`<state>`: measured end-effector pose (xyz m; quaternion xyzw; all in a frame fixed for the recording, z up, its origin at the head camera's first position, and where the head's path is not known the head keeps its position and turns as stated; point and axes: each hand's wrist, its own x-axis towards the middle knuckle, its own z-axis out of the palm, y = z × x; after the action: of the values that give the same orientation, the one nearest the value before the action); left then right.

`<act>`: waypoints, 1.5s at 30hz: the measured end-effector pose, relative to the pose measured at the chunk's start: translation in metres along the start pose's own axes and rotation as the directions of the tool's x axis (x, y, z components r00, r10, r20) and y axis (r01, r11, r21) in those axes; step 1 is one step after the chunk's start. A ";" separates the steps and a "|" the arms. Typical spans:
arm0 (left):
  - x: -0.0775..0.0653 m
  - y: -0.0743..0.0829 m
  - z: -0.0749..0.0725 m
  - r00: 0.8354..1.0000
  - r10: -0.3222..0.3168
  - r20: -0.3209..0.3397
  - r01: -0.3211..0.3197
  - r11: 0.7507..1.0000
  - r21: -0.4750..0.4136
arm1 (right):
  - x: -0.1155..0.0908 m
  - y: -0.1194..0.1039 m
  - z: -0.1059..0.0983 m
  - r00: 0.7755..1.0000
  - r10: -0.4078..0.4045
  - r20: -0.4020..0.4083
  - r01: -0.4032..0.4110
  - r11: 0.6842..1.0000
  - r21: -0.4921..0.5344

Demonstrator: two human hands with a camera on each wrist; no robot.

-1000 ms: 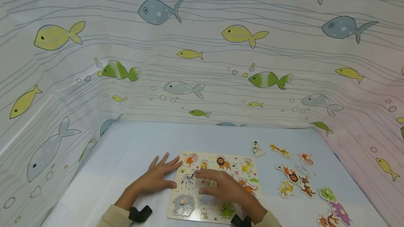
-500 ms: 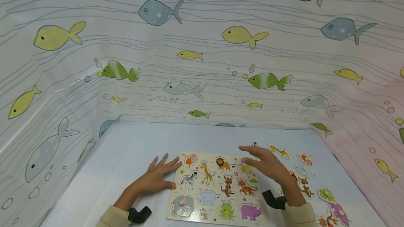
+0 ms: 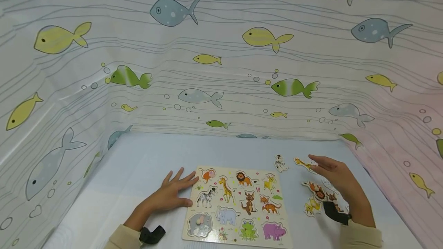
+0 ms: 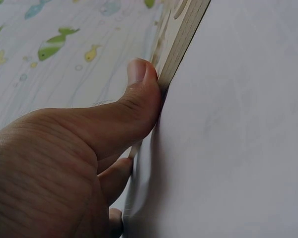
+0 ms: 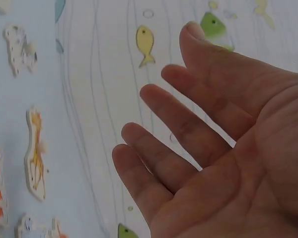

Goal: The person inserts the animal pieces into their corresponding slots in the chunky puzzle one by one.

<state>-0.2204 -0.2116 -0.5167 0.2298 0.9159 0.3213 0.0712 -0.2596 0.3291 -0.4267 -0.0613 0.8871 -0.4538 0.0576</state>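
Observation:
My left hand (image 3: pixel 169 196) rests on the table with fingers spread, against the left edge of a wooden animal puzzle board (image 3: pixel 226 171). In the left wrist view its thumb (image 4: pixel 139 87) touches the board's side. An elephant piece (image 3: pixel 200 224) with a small knob sits in the board's lower left; the other spots show printed animals. My right hand (image 3: pixel 340 178) holds nothing and hovers over the loose pieces to the right. Its fingertips overlap the giraffe piece (image 3: pixel 302 162) in the head view; its fingers look relaxed and slightly bent in the right wrist view.
A zebra piece (image 3: pixel 281 163) lies left of the giraffe piece. Nearer, a lion piece (image 3: pixel 320 194) and a yellow animal piece (image 3: pixel 312 206) lie close together, others partly behind my right hand. A fish-patterned curtain (image 3: pixel 242 76) walls in the table.
My right hand has moved from above the puzzle board rightward to the loose pieces by the giraffe, uncovering the printed animals. The left hand stays at the board's edge.

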 end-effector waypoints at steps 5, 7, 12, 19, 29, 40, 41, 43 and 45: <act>0.001 -0.001 0.001 1.000 0.003 0.002 -0.003 1.000 0.007 | -0.009 0.036 -0.018 0.998 0.064 0.024 -0.065 0.997 0.041; 0.001 -0.002 0.001 1.000 0.004 0.000 -0.004 1.000 0.009 | -0.012 0.049 -0.022 0.996 0.075 0.047 -0.078 0.996 0.048; 0.001 -0.002 0.001 1.000 -0.008 0.000 0.008 1.000 0.012 | -0.013 0.070 -0.028 0.987 0.163 -0.011 -0.160 0.979 0.130; 0.001 -0.002 0.001 1.000 -0.019 -0.001 0.019 1.000 0.012 | -0.009 0.088 -0.034 0.923 0.362 -0.127 -0.329 0.918 0.222; 0.001 -0.004 0.002 1.000 -0.025 0.004 0.024 1.000 0.012 | -0.008 0.109 -0.032 0.907 0.404 -0.116 -0.389 0.911 0.137; 0.001 -0.001 0.001 1.000 -0.012 0.004 0.012 1.000 0.021 | -0.003 0.119 -0.022 0.905 0.408 -0.123 -0.409 0.912 0.023; 0.001 0.000 0.001 1.000 -0.013 0.005 0.013 1.000 0.021 | -0.002 0.120 -0.021 0.910 0.395 -0.123 -0.397 0.918 0.007; 0.001 0.000 0.001 1.000 -0.016 0.007 0.016 1.000 0.019 | -0.002 0.121 -0.019 0.916 0.379 -0.134 -0.384 0.923 -0.017; 0.001 0.000 0.000 1.000 -0.017 0.009 0.017 1.000 0.019 | -0.001 0.123 -0.017 0.921 0.359 -0.155 -0.370 0.927 -0.054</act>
<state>-0.2211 -0.2111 -0.5169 0.2244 0.9204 0.3109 0.0761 -0.2682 0.4142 -0.5164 0.1352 0.9027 -0.4015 0.0750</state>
